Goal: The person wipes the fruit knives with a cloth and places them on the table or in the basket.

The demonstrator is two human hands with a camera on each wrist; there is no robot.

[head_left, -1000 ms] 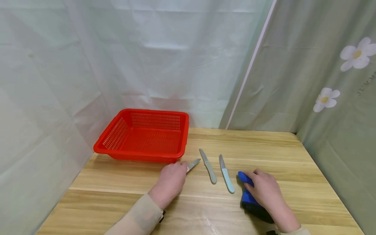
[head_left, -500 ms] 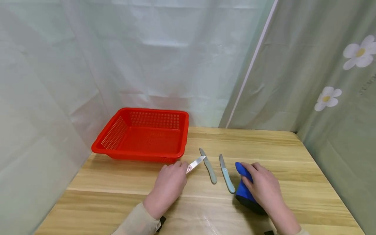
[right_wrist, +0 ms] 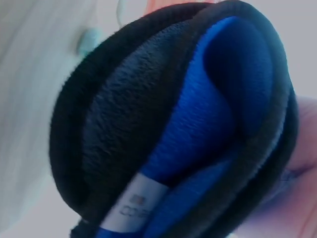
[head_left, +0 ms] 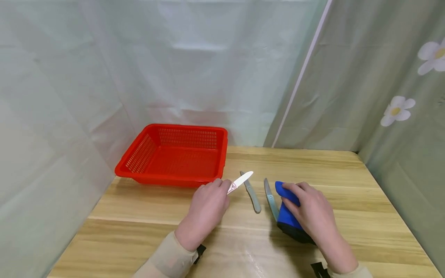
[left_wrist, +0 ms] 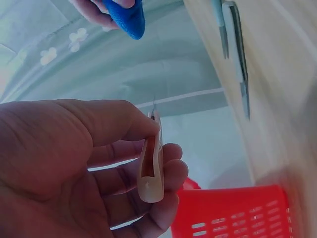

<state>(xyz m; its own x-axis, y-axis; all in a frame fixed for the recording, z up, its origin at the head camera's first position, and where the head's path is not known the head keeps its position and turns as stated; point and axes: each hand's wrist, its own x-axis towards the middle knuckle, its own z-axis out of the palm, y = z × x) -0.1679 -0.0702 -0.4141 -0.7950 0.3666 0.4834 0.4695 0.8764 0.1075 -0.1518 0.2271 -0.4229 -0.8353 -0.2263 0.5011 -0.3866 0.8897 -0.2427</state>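
Observation:
My left hand (head_left: 208, 204) pinches the pale pink handle of a folding knife (head_left: 240, 181), its blade out and pointing away to the right. In the left wrist view the slotted handle (left_wrist: 151, 171) sits between thumb and fingers. My right hand (head_left: 311, 210) grips a folded blue cloth (head_left: 290, 214) with black edging, raised over the table. The right wrist view shows the cloth's folds (right_wrist: 208, 119) and a small white label (right_wrist: 133, 203). Between the hands lie a grey-green knife (head_left: 252, 197) and a light blue knife (head_left: 271, 200), whose handle end the cloth hides.
A red plastic basket (head_left: 174, 181) with slotted sides stands at the back left, just beyond my left hand. The wooden table (head_left: 365, 208) reaches back to hanging curtains (head_left: 208, 77), which close in the left, back and right sides.
My left hand has lifted the pink knife and brought it a little right and forward. My right hand has raised the cloth and moved it left, over the light blue knife's handle end.

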